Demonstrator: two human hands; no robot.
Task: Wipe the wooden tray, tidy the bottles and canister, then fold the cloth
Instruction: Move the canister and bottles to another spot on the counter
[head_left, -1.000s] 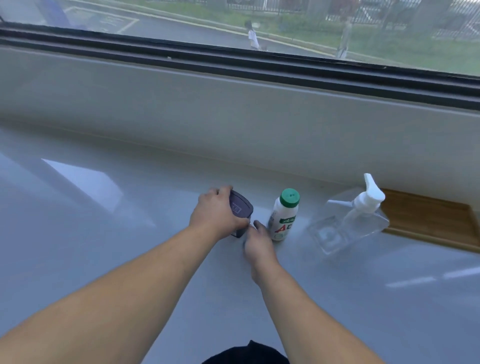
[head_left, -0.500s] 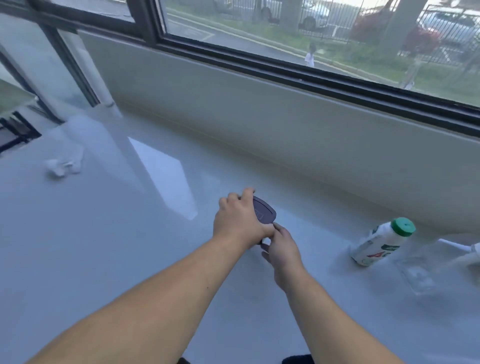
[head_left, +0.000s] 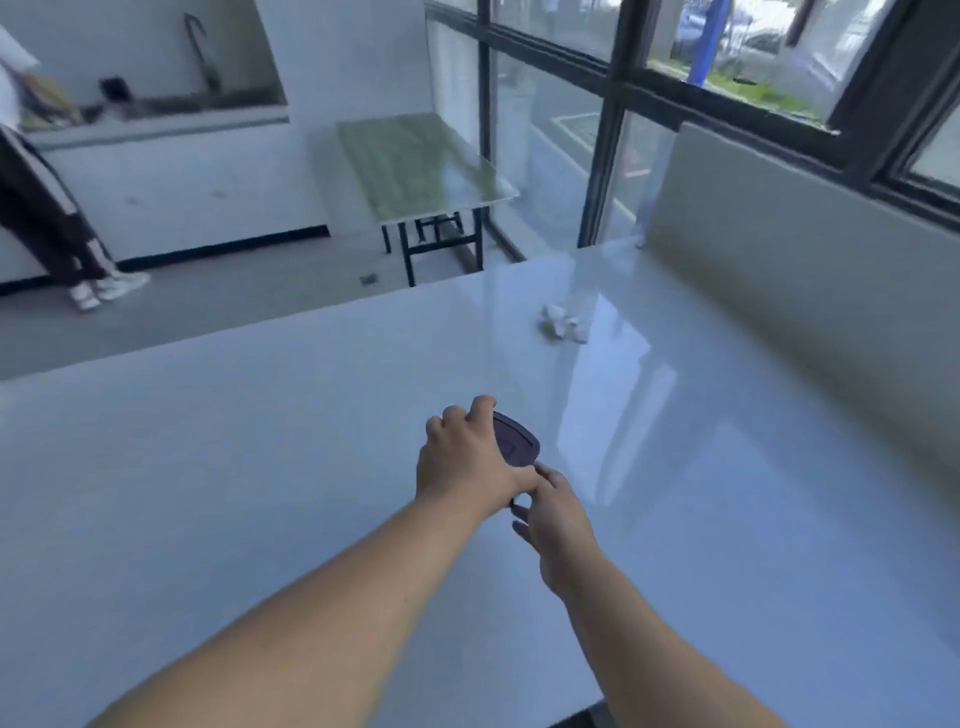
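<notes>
A canister with a dark purple lid (head_left: 517, 441) stands near the middle of the white counter (head_left: 260, 467). My left hand (head_left: 467, 457) is wrapped over its top and left side. My right hand (head_left: 553, 512) touches its lower right side with the fingertips, and most of the canister's body is hidden behind both hands. A crumpled white cloth (head_left: 563, 323) lies farther back on the counter, near the wall. The wooden tray and the bottles are out of view.
A low wall (head_left: 779, 249) under the window borders the counter on the right. Beyond the counter's far edge are a green-topped folding table (head_left: 415, 166) and a person's legs (head_left: 57, 223) on the grey floor at far left.
My view has swung left: the green-capped bottle, pump bottle and tray have left the frame. Both hands have carried the canister leftward along the counter, and the white cloth is now ahead.
</notes>
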